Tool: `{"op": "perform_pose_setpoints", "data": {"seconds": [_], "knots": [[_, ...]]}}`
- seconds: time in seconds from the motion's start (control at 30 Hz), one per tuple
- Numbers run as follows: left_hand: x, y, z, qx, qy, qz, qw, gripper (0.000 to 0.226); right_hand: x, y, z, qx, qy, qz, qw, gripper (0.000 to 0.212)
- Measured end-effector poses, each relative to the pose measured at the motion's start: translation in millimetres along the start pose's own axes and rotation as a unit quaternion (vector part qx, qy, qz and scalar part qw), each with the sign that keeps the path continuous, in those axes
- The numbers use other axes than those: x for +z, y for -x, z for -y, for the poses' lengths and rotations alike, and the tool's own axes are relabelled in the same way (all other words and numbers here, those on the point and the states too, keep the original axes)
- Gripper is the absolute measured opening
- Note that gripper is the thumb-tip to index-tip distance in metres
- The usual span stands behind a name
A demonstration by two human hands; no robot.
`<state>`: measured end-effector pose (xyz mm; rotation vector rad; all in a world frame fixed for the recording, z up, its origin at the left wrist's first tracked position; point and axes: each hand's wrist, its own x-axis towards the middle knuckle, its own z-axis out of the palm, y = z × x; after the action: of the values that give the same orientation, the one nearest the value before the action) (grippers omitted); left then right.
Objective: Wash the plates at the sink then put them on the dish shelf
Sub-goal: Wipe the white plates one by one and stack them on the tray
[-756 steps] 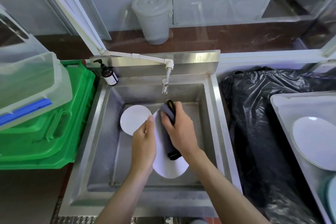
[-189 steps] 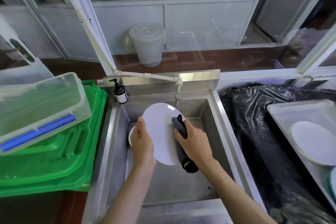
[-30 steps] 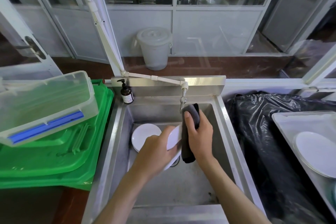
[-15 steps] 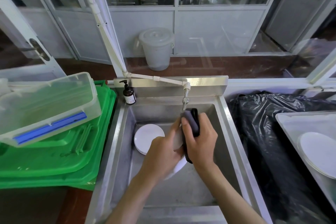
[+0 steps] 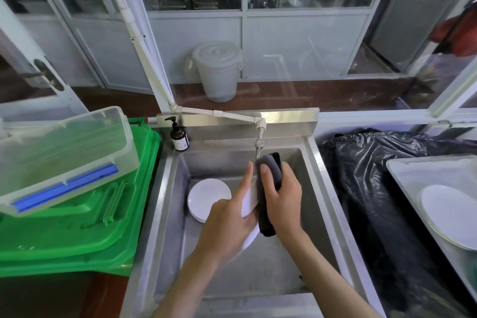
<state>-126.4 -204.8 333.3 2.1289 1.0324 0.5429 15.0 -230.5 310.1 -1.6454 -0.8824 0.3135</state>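
Over the steel sink (image 5: 169, 204), my left hand (image 5: 228, 222) holds a white plate (image 5: 248, 205) on edge, index finger stretched up along it. Most of that plate is hidden behind both hands. My right hand (image 5: 282, 201) grips a dark grey cloth (image 5: 267, 178) and presses it against the plate, just under the tap (image 5: 259, 143). A second white plate (image 5: 207, 199) leans in the sink's back left part. At the far right, another white plate (image 5: 450, 215) lies in a grey tray (image 5: 413, 170).
A brown soap pump bottle (image 5: 179, 137) stands on the sink's back left corner. Green lids (image 5: 77, 222) and a clear plastic box (image 5: 59, 157) are stacked to the left. A black bin bag (image 5: 366, 188) sits between the sink and the tray.
The cloth and my right hand have slid slightly along the plate under the tap. My left index finger has stretched up along the plate. The view shifted a little.
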Motion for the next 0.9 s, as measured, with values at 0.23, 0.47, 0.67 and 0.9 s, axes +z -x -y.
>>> {"op": "perform_pose_setpoints", "data": {"seconds": [0.23, 0.47, 0.67, 0.9], "knots": [[-3, 4, 10, -0.012, 0.093, -0.090, 0.992, 0.080, -10, -24, -18, 0.224, -0.162, 0.048, 0.960, 0.017], [-12, -3, 11, -0.032, 0.072, 0.038, 0.996, 0.033, -10, -14, -7, -0.071, -0.059, 0.071, 0.993, 0.021], [-12, 2, 5, -0.034, 0.139, -0.030, 0.989, 0.030, -17, -20, -16, 0.129, -0.128, 0.014, 0.983, 0.013], [-12, -9, 3, -0.016, 0.057, 0.076, 0.995, 0.031, -21, -10, -8, -0.091, -0.054, 0.065, 0.992, 0.016]]}}
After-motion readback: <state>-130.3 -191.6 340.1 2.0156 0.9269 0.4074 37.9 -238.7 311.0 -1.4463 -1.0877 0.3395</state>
